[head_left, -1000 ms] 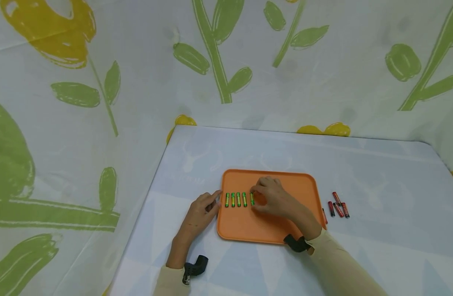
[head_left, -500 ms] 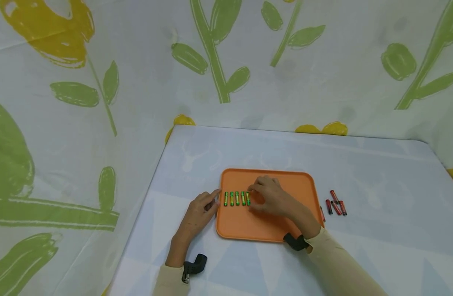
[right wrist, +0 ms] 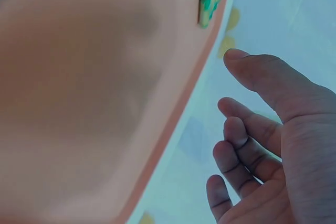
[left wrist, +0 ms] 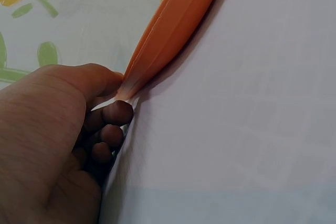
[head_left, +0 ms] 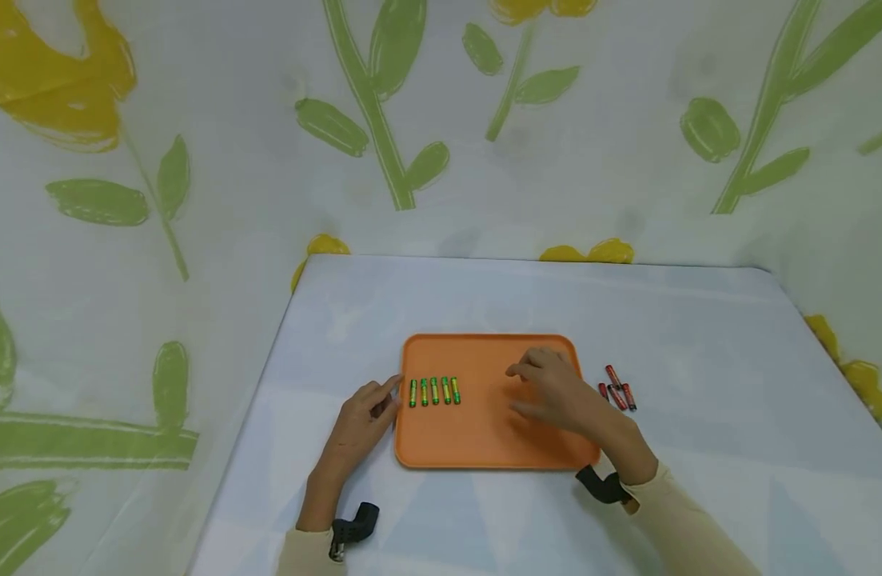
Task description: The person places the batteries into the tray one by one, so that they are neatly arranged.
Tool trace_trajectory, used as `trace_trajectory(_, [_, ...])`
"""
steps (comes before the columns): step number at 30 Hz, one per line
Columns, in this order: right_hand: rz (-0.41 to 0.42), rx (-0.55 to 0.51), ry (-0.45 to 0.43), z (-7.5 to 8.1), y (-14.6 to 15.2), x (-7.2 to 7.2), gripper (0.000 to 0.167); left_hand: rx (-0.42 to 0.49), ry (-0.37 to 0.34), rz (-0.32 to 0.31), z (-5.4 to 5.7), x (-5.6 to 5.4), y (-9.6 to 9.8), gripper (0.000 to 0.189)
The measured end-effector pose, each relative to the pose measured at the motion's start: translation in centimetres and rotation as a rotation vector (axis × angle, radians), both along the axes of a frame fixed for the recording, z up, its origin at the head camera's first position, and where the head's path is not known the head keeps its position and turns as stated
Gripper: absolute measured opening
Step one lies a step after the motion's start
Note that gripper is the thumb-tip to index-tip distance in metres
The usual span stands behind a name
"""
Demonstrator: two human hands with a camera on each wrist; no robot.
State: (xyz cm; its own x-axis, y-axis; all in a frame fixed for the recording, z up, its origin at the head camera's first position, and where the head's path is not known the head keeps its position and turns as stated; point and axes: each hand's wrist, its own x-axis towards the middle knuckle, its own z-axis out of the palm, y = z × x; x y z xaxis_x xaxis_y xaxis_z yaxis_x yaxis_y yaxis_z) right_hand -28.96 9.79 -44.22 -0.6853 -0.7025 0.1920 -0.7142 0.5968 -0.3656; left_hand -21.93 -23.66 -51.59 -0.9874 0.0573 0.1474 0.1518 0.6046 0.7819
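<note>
Several green-and-yellow batteries [head_left: 435, 390] lie side by side in a row at the left of an orange tray [head_left: 476, 456]. My left hand [head_left: 357, 428] holds the tray's left rim; in the left wrist view the thumb [left wrist: 102, 80] lies at the rim with the other fingertips [left wrist: 118, 112] curled close below. My right hand [head_left: 556, 392] is over the tray's right half, its fingers loosely bent and apart with nothing between them. In the right wrist view, the thumb and fingers [right wrist: 231, 163] stand spread, well away from the green batteries [right wrist: 210, 1].
Several red batteries [head_left: 616, 390] lie loosely grouped on the table [head_left: 469, 520] to the right of the tray, close to the right forearm. A wall covering [head_left: 232, 120] with a printed flower pattern rises behind and left of the table.
The right hand has let go of the rightmost green battery, which now stands in line with the row, and has moved right. The left hand stays at the rim; the head view has shifted.
</note>
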Motion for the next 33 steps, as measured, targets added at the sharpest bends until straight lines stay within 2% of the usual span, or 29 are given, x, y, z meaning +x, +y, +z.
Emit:
trace_trajectory(2, [-0.018,-0.008,0.017,0.0,1.3,0.3,0.040,0.001,0.000,-0.003,0.0,0.1,0.0,0.043])
trace_trajectory(9, [-0.107,0.013,-0.008,-0.2,5.8,0.7,0.041,-0.001,0.010,-0.004,0.0,0.1,-0.2,0.043])
trace_trajectory(15, [-0.129,0.009,0.004,-0.5,8.6,1.1,0.038,0.003,0.003,-0.007,0.1,0.0,0.0,0.043])
trace_trajectory(22, [-0.173,0.021,-0.029,-1.3,10.9,1.7,0.033,0.010,-0.030,-0.006,0.3,0.2,-0.1,0.044])
trace_trajectory(26, [-0.162,0.025,-0.059,-2.1,11.7,1.6,0.036,0.009,-0.036,0.007,0.1,0.1,-0.1,0.044])
trace_trajectory(30, [-0.154,0.058,-0.081,-2.8,12.2,1.4,0.038,-0.007,-0.024,0.005,0.1,0.1,0.0,0.043])
trace_trajectory(33, [-0.153,0.070,-0.063,-3.1,12.3,1.1,0.036,-0.015,-0.005,0.007,0.2,0.0,0.2,0.042])
